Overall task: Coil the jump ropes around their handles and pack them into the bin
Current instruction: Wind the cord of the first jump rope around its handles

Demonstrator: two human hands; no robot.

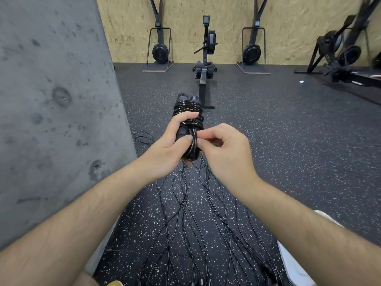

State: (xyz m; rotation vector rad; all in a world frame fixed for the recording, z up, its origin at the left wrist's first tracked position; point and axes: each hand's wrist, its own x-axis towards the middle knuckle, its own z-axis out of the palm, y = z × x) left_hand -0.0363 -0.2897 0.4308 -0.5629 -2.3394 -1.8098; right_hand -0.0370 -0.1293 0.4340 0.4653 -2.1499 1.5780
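Frame centre: left hand (165,145) grips paired handles (186,100) steady; right hand (224,147) pinches jump rope (192,139), apparently securing coil.

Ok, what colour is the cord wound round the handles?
The cord is glossy black, like the handles; the head view shows it best.

Glossy black jump rope (188,118) — black floor (288,141) flecked white, grey concrete wall (51,100), tan board (185,17).
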